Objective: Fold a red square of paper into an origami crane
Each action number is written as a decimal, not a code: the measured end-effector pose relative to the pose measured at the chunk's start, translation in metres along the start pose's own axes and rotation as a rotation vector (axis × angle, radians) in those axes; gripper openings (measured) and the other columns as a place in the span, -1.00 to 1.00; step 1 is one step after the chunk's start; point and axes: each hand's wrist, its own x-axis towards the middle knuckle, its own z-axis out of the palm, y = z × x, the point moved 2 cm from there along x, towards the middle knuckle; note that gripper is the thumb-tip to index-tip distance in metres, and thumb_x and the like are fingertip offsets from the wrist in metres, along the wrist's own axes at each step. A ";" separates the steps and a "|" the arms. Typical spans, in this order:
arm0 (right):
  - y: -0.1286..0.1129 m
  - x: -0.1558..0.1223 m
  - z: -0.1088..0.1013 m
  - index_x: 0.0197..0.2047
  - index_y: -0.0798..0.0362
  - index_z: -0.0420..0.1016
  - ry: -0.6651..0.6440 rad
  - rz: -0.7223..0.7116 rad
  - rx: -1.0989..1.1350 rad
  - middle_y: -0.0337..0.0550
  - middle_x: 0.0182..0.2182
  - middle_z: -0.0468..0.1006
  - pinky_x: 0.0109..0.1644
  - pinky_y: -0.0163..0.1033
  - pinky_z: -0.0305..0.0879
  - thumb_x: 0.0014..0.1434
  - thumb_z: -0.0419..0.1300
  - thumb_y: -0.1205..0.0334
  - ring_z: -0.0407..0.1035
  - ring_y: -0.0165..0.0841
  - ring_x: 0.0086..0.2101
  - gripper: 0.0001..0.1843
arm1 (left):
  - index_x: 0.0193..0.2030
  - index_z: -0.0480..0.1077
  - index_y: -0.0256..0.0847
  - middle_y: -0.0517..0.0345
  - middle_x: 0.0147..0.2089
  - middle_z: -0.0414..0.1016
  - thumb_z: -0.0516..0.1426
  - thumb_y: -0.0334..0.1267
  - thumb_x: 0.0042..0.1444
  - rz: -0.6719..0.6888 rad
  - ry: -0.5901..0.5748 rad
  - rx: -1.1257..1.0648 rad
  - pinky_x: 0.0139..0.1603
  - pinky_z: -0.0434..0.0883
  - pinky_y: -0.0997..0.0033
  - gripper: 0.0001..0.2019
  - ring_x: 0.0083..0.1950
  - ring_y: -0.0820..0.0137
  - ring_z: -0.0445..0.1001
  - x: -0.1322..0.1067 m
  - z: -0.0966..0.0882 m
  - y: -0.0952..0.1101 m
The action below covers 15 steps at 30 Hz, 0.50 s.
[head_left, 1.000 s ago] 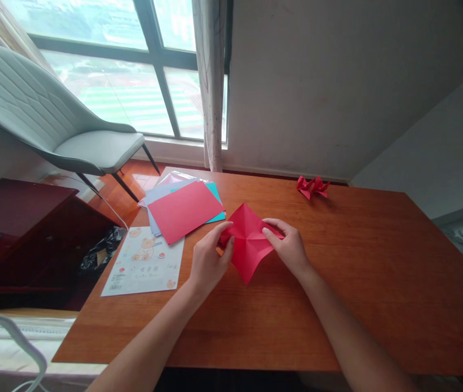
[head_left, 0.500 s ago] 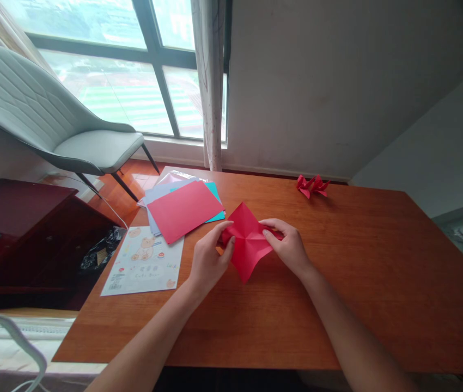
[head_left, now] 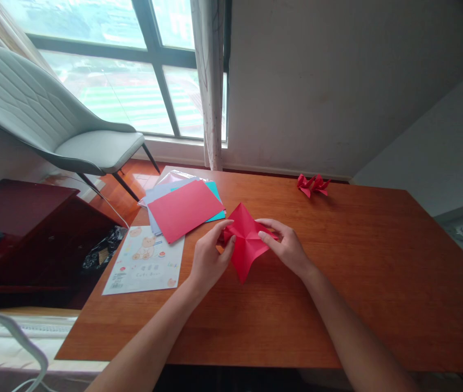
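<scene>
Between my hands, above the wooden table, is a creased sheet of red origami paper, opened out with its points toward and away from me. My left hand pinches its left corner between thumb and fingers. At the right corner, my right hand has its thumb on the upper face and its fingers behind. The fold lines meet near the paper's middle. Part of each side corner is hidden by my fingers. Folded red paper pieces stand at the table's far edge.
Left of my hands lies a stack of coloured paper with a red sheet on top. A white sheet with a printed bear lies nearer me. A grey chair stands by the window, and a dark red cabinet is at left.
My right hand has shifted slightly left and inward along the paper's right corner, and the paper's right side bends in more. My left hand stays in nearly the same place.
</scene>
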 end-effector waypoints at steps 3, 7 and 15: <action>-0.002 0.000 0.000 0.07 -0.03 0.53 -0.028 -0.008 0.017 -0.08 0.07 0.56 0.11 -0.12 0.39 0.22 0.22 0.10 0.46 -0.19 0.04 -0.64 | 0.12 0.39 -0.18 0.15 -0.25 0.51 0.12 -0.26 0.23 -0.012 -0.010 -0.024 -0.20 0.44 0.47 -0.68 -0.31 0.44 0.47 0.000 0.000 -0.001; -0.007 -0.001 0.001 0.17 -0.06 0.46 -0.078 -0.061 0.023 -0.10 0.14 0.52 0.24 -0.08 0.31 0.24 0.23 0.08 0.41 -0.18 0.11 -0.56 | 0.12 0.39 -0.19 0.11 -0.21 0.53 0.14 -0.22 0.23 -0.059 -0.010 -0.137 -0.20 0.47 0.45 -0.67 -0.28 0.41 0.51 0.001 0.000 -0.005; -0.005 -0.005 0.006 0.35 -0.12 0.24 -0.208 -0.028 0.157 -0.09 0.30 0.34 0.20 -0.08 0.40 0.23 0.24 0.10 0.35 -0.16 0.19 -0.36 | 0.19 0.32 -0.21 -0.02 -0.04 0.57 0.13 -0.17 0.25 -0.184 -0.058 -0.389 -0.08 0.51 0.35 -0.61 -0.09 0.30 0.57 0.004 0.002 -0.010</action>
